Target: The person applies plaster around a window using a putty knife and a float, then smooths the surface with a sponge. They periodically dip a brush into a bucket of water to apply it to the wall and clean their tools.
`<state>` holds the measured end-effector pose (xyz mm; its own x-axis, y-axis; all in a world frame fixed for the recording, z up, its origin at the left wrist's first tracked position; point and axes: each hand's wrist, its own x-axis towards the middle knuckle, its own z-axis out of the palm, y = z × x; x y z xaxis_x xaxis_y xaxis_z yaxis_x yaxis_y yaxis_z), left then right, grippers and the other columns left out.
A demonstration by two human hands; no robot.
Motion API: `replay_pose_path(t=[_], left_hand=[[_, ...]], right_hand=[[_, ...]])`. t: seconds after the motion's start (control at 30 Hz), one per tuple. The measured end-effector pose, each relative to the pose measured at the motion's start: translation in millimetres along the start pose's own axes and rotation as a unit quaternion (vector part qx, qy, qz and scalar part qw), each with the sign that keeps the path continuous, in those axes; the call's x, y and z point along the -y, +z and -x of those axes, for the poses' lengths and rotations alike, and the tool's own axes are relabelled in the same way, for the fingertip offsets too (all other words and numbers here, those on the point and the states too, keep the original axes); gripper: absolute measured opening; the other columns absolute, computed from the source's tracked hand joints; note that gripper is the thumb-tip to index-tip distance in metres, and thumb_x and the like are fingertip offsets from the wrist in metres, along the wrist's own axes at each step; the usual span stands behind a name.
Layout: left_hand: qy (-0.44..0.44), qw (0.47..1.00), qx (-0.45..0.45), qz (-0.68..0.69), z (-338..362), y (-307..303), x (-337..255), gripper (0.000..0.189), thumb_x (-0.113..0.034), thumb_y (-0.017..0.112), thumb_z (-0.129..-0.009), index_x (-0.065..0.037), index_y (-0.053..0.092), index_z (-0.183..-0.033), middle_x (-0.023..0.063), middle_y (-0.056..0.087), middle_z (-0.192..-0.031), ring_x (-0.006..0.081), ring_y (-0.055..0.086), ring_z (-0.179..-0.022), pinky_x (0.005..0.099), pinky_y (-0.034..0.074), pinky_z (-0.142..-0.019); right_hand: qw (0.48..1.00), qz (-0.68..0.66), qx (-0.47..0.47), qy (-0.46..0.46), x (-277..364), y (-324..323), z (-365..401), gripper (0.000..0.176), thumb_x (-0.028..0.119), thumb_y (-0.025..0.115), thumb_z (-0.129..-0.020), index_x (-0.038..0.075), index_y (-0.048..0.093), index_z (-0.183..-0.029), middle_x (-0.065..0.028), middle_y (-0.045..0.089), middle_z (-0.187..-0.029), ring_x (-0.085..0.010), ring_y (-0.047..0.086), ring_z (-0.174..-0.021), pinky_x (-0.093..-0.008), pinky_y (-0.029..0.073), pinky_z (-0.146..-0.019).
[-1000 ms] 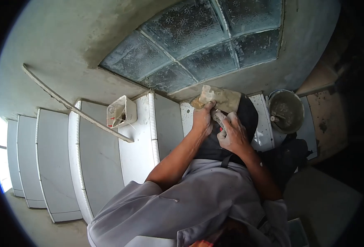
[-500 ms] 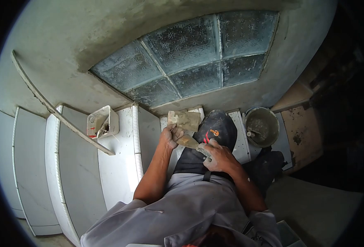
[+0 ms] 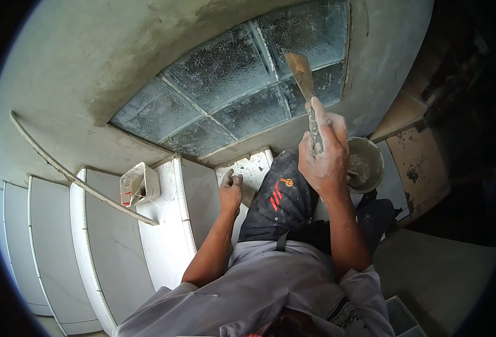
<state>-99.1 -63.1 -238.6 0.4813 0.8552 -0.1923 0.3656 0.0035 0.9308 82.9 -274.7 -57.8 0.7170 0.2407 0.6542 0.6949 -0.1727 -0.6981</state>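
Note:
My right hand is wrapped round the mortar-crusted handle of a putty knife. Its blade points up and away, in front of the glass block window. My left hand is low beside my left knee, its thumb and a finger showing at the top. Against that hand is a tan, mortar-smeared rectangular piece, mostly hidden between the hand and my dark trouser leg. The hand seems closed on it, though the grip itself is largely out of sight.
To the right stands a bucket of grey mix. A cut-open white container with tools sits on a stair tread at left. A long curved strip leans across the stairs. Crumbs dot the brown board.
My right hand has lifted the putty knife from the rectangular piece up toward the window. My left hand has lowered slightly, and the piece has tilted mostly out of view. The camera view has shifted.

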Motion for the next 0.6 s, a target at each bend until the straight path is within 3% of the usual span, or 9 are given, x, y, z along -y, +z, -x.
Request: replay_pose_path(t=[0.17,0.23,0.27,0.4,0.43,0.6], left_hand=[[0.077,0.956,0.246,0.142,5,59,-209,0.051,-0.033,0.059,-0.103,0.002,0.052,-0.139,0.0139,0.068,-0.117,0.0187,0.066,-0.102,0.0308,0.054,-0.083],[0.174,0.929,0.279,0.17,-8,88,-260,0.051,-0.04,0.059,-0.102,0.004,0.06,-0.129,0.0126,0.069,-0.11,0.0173,0.067,-0.098,0.0306,0.056,-0.077],[0.176,0.928,0.284,0.164,-11,96,-285,0.047,-0.037,0.058,-0.103,0.004,0.062,-0.125,0.0118,0.069,-0.106,0.0165,0.068,-0.094,0.03,0.056,-0.074],[0.268,0.907,0.309,0.104,-27,115,-323,0.035,-0.031,0.053,-0.106,0.001,0.061,-0.116,0.0116,0.07,-0.097,0.0146,0.07,-0.083,0.0262,0.056,-0.065],[0.267,0.912,0.284,0.127,-23,118,-327,0.031,-0.028,0.053,-0.106,0.001,0.061,-0.115,0.0126,0.071,-0.093,0.014,0.069,-0.071,0.0262,0.054,-0.057],[0.283,0.906,0.281,0.141,-21,117,-336,0.026,-0.021,0.05,-0.106,0.002,0.06,-0.113,0.0141,0.07,-0.088,0.0158,0.07,-0.065,0.0265,0.053,-0.052]], right_hand=[[0.998,0.033,-0.037,-0.031,-1,27,-24,0.063,-0.003,0.061,-0.081,0.006,0.052,-0.143,-0.0168,0.052,-0.103,-0.0337,0.059,-0.086,-0.0415,0.052,-0.074],[0.998,0.03,-0.043,-0.029,3,37,-27,0.061,-0.002,0.061,-0.083,0.005,0.051,-0.143,-0.0185,0.049,-0.106,-0.0352,0.059,-0.087,-0.0437,0.052,-0.074],[0.998,0.031,-0.049,-0.027,7,43,-28,0.062,-0.002,0.061,-0.083,0.005,0.05,-0.144,-0.0191,0.049,-0.107,-0.0359,0.06,-0.088,-0.0443,0.052,-0.075],[0.999,0.023,-0.047,-0.004,20,61,-33,0.066,-0.001,0.06,-0.084,0.003,0.043,-0.148,-0.0233,0.047,-0.114,-0.0405,0.061,-0.093,-0.0465,0.053,-0.079],[0.999,0.018,-0.042,-0.001,21,63,-34,0.067,-0.001,0.06,-0.084,0.003,0.042,-0.149,-0.0238,0.046,-0.116,-0.0413,0.061,-0.094,-0.0467,0.053,-0.079],[0.999,0.005,-0.035,0.021,34,60,-41,0.064,-0.004,0.058,-0.081,-0.002,0.046,-0.144,-0.0231,0.049,-0.111,-0.0405,0.056,-0.1,-0.0453,0.048,-0.085]])
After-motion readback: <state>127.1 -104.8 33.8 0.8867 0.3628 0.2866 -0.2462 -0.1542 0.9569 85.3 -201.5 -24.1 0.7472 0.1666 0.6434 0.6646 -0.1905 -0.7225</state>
